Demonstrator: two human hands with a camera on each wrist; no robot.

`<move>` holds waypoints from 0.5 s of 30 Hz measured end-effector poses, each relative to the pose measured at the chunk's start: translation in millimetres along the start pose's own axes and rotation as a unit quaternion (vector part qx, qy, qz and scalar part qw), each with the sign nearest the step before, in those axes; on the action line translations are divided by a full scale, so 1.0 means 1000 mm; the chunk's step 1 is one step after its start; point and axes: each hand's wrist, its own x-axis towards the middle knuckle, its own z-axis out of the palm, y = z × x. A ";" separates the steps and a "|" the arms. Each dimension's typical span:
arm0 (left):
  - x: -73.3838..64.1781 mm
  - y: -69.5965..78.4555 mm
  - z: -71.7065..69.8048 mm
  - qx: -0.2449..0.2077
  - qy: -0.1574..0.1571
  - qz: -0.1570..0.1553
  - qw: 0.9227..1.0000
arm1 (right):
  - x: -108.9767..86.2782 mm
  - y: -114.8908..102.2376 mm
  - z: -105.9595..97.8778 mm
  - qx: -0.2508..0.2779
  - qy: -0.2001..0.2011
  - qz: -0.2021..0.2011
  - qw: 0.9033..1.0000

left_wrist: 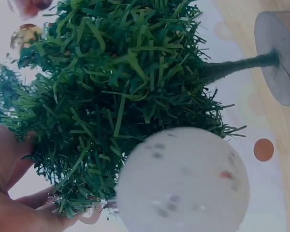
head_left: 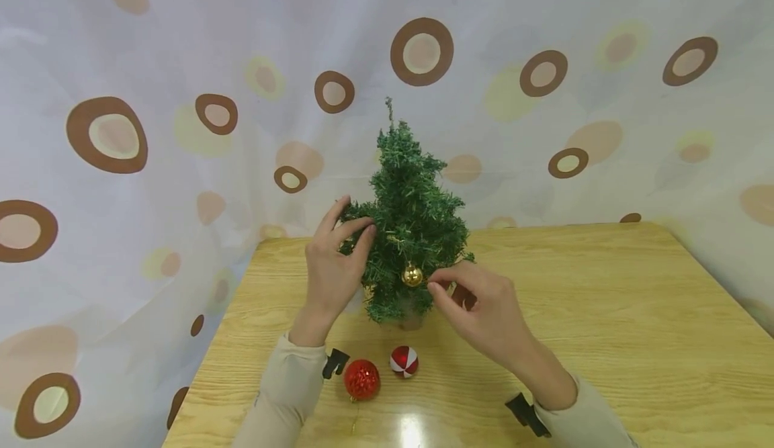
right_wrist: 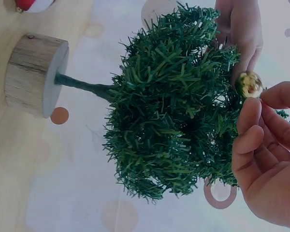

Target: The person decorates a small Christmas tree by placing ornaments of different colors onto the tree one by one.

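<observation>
Two hands in head view. Left hand (head_left: 334, 270), about 8 o'clock on the green tree (head_left: 417, 213): thumb and index tips nearly together, clamped on a side branch; exact contact sunk in needles. Right hand (head_left: 486, 310), 4 o'clock: thumb and index pinched together at gold ball (head_left: 412, 275), which sits low on the tree, near 6 o'clock; any thread too fine to make out. Red ball (head_left: 362, 379) and red-and-white ball (head_left: 404, 361) on table (head_left: 605, 340), 7 and 6 o'clock from tree.

Left wrist view: tree lies sideways, wooden base (left_wrist: 275, 82) at 2 o'clock, cut off. Left fingers around branch tip at 8 o'clock, tips partly hidden. White ball (left_wrist: 183, 174), 5 o'clock, cut by bottom edge. Right fingertips blurred, 11 o'clock.

Right wrist view: right thumb and index meet against gold ball, 2 o'clock; left hand half behind foliage, 1 o'clock; red-and-white ball cut off, 10 o'clock.
</observation>
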 end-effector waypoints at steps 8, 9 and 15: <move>0.010 -0.015 -0.008 -0.014 -0.019 -0.005 1.000 | -0.013 -0.001 0.007 0.038 -0.055 -0.008 0.998; 0.011 -0.017 -0.009 -0.014 -0.020 -0.005 1.000 | -0.014 -0.001 0.008 0.043 -0.063 -0.007 0.997; 0.017 -0.027 -0.015 -0.009 -0.024 0.004 1.000 | -0.023 -0.001 0.012 0.052 -0.086 -0.016 0.995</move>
